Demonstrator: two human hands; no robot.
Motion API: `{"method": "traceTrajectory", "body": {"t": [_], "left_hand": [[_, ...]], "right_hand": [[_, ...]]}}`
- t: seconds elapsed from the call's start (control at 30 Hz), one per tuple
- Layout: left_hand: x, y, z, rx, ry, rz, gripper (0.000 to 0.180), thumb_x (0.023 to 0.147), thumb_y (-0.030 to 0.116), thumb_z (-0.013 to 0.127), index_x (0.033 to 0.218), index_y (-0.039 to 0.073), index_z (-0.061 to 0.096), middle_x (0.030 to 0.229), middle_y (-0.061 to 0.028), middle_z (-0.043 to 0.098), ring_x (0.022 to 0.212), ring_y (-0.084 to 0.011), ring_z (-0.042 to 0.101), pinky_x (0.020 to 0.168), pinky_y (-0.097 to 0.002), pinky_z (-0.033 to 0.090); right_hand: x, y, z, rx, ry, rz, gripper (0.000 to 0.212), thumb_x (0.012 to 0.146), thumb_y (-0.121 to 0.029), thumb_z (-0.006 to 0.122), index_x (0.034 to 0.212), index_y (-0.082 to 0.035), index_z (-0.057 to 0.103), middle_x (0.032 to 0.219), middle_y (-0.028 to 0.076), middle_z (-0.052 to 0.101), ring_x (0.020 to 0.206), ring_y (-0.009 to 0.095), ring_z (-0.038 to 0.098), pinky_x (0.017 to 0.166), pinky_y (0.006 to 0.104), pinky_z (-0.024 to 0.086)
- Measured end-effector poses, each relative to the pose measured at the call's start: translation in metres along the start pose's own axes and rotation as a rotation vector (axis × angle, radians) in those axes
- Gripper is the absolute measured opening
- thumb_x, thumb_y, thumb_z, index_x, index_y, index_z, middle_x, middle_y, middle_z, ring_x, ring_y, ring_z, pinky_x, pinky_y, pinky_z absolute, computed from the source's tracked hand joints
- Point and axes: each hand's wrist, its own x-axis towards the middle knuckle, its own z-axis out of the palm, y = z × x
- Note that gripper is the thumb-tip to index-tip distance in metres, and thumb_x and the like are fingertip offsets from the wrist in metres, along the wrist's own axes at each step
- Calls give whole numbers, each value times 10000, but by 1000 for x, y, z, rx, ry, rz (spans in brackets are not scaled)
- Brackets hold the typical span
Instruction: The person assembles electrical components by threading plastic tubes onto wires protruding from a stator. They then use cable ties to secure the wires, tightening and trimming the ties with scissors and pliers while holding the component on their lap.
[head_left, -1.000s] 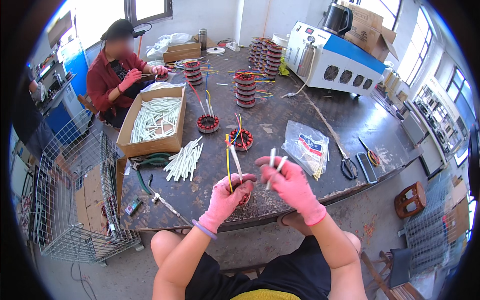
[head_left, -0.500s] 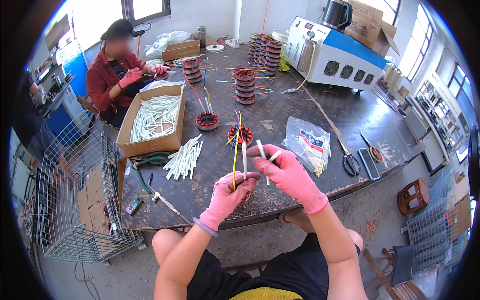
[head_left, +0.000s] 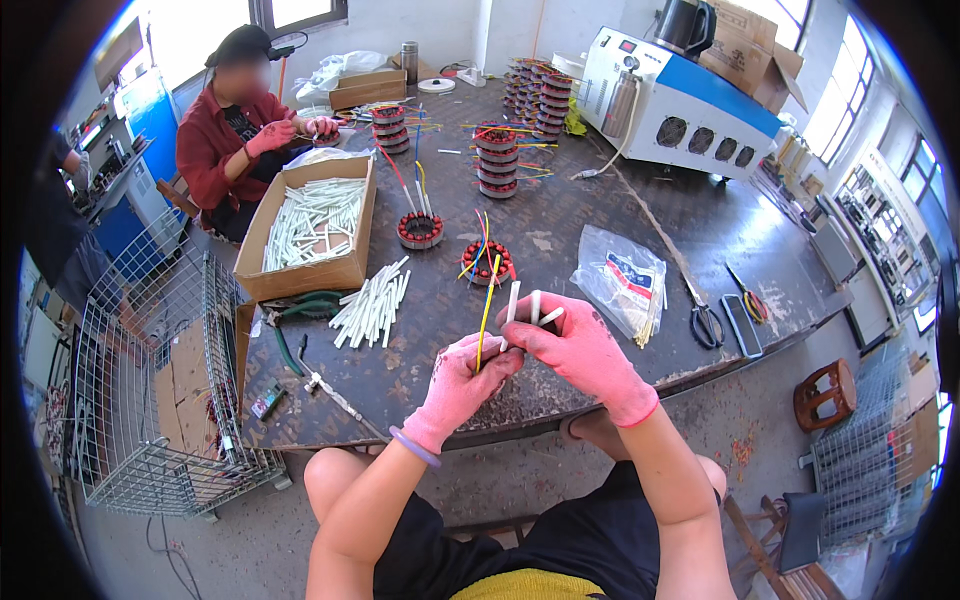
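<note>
My left hand (head_left: 468, 385), in a pink glove, is closed in a pinch on a yellow wire (head_left: 487, 310) that rises upright from the fingers. Beside that wire stands a white sleeve tube (head_left: 513, 300) with a bit of red wire at its top, and the right fingertips touch it low down. My right hand (head_left: 585, 355), also gloved in pink, is closed around more white sleeve tubes (head_left: 550, 317). Whatever the wires come from lies hidden under my left hand. Just beyond, a ring-shaped stator (head_left: 486, 262) with red windings and coloured wires rests on the table.
Loose white tubes (head_left: 370, 308) lie left of my hands, near a cardboard box (head_left: 310, 279) full of them. Pliers (head_left: 288, 345), a plastic bag (head_left: 617, 275), scissors (head_left: 706, 322) and a phone (head_left: 740, 327) surround the work. Stacked stators (head_left: 497, 165) stand farther back; a co-worker (head_left: 235, 150) sits far left.
My right hand has come in close to my left, its fingers now at the tube by the yellow wire. The wires lean more to the right. The whole view has shifted slightly.
</note>
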Motion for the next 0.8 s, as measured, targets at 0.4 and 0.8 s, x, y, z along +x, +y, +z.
{"method": "traceTrajectory", "body": {"t": [0.4,0.8], "left_hand": [[0,11,-5,-414,145,-208,269,933,85,597,1181,2,659,1092,-76,617,939,-121,608,828,-283,510],[19,25,8,-128,-32,-188,177,955,104,587,971,-8,723,921,-27,615,818,-71,578,660,-239,509]], "right_hand": [[-20,48,15,-370,36,-131,186,862,-149,681,970,-3,641,870,170,660,770,312,654,681,378,509],[-13,120,11,-614,-20,-252,152,834,-154,674,928,-56,607,883,135,617,853,330,631,736,421,511]]}}
